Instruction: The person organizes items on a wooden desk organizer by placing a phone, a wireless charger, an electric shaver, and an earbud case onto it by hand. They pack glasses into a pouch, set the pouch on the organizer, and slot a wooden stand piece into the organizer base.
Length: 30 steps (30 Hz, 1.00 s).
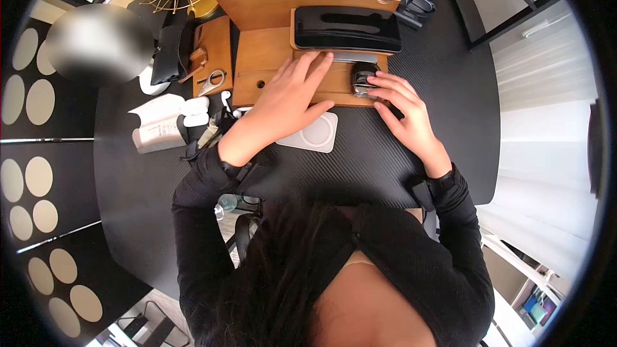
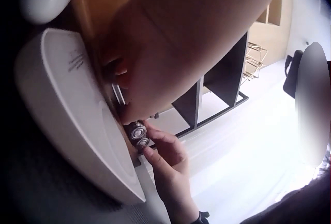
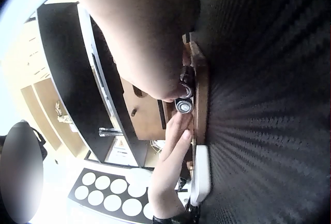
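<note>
A small black object with two round silver ends point(image 1: 364, 80) point(image 2: 138, 133) point(image 3: 184, 105) sits at the right of a wooden organizer point(image 1: 283, 83). My right hand point(image 1: 409, 113) point(image 2: 174, 175) holds it, fingertips over its top and right side, thumb at its near end. With fingers extended, my left hand point(image 1: 286, 97) point(image 3: 170, 164) reaches over the organizer, its fingertips at a flat silver item point(image 1: 355, 56); whether they touch it I cannot tell. A glossy black case point(image 1: 347, 29) lies just behind. The left thumb points toward the black object, apart from it in the head view.
A white charger with a round pad point(image 1: 307, 140) point(image 2: 85, 105) lies in front of the organizer. To the left are scissors point(image 1: 213, 81), white earbuds, an open paper box point(image 1: 158, 130) and a black pouch point(image 1: 172, 48). A dark device point(image 1: 411, 5) stands behind right.
</note>
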Available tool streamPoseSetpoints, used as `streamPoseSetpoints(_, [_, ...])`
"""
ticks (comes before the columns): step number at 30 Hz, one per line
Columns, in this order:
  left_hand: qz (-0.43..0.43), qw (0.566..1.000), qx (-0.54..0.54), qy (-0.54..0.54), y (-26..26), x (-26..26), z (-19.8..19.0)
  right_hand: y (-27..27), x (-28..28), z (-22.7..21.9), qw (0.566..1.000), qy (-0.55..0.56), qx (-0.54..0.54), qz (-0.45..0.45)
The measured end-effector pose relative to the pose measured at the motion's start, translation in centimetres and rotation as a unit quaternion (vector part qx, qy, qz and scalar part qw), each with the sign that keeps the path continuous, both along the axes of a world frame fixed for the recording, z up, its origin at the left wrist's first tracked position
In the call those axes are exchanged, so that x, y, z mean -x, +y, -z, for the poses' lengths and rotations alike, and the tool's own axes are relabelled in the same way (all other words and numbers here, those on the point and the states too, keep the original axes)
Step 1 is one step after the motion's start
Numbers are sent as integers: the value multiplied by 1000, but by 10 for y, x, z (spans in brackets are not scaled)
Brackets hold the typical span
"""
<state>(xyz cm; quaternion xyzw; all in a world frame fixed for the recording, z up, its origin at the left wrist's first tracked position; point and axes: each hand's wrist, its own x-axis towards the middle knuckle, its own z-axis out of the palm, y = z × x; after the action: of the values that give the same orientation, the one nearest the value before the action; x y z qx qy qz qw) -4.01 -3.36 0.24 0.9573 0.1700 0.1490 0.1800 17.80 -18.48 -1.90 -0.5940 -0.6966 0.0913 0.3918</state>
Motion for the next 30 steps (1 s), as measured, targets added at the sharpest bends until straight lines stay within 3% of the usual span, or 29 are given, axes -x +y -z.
streamPoseSetpoints(1, [-3, 1000, -2, 0, 0, 8, -11, 0, 0, -1, 1000, 2, -1, 1])
streamPoseSetpoints(3, [-9, 992, 68, 110, -2, 26, -33, -2, -2, -4, 1000, 25, -6, -4])
streamPoseSetpoints(7, [71, 988, 98, 94, -8, 54, -35, -2, -33, -19, 994, 73, -16, 76])
streamPoseSetpoints(11, [84, 993, 65, 47, -14, 65, -6, 30, -91, -25, 989, -31, -15, 141])
streamPoseSetpoints(13, [95, 991, 85, 42, -16, 63, -3, 53, -122, -9, 986, -82, 1, 146])
streamPoseSetpoints(15, [87, 993, 76, 13, -20, 59, 0, 77, -140, 9, 972, -174, -54, 147])
streamPoseSetpoints(17, [77, 993, 84, 11, -20, 59, 1, 94, -142, 14, 965, -204, 48, 158])
streamPoseSetpoints(20, [78, 994, 82, 1, -19, 58, 5, 109, -143, 12, 959, -168, 84, 213])
streamPoseSetpoints(23, [80, 993, 84, 2, -19, 56, 6, 114, -153, 19, 973, -92, 45, 208])
streamPoseSetpoints(26, [82, 993, 89, 5, -19, 56, 6, 110, -152, 12, 963, 133, -5, 234])
streamPoseSetpoints(27, [79, 993, 83, 2, -18, 55, 5, 106, -146, 4, 940, 291, -25, 177])
streamPoseSetpoints(29, [79, 994, 80, -1, -18, 54, 7, 99, -136, -18, 904, 406, -48, 128])
streamPoseSetpoints(30, [76, 994, 84, -1, -18, 54, 8, 95, -131, -28, 901, 426, -56, 57])
